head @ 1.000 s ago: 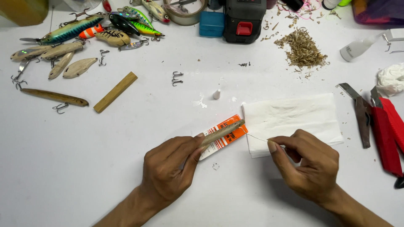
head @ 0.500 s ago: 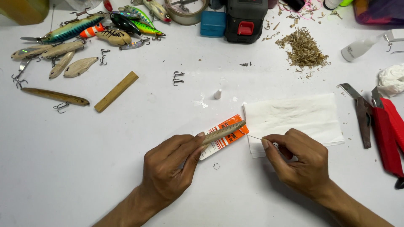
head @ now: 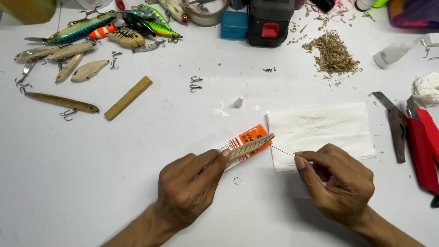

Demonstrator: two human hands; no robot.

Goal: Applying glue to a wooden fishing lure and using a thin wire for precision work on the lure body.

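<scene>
A small unpainted wooden lure body point(head: 250, 145) is being pinched in the grip of the left hand point(head: 190, 185), just above an orange and white packet point(head: 244, 142) on the white tabletop point(head: 91, 174). A thin wire point(head: 283, 153) is being pinched by the right hand point(head: 340, 183), beside a white paper towel point(head: 320, 132).

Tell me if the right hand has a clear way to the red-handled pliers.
Probably yes: the red-handled pliers lie just right of the right hand with bare table between, but its fingers pinch a thin wire.
</scene>
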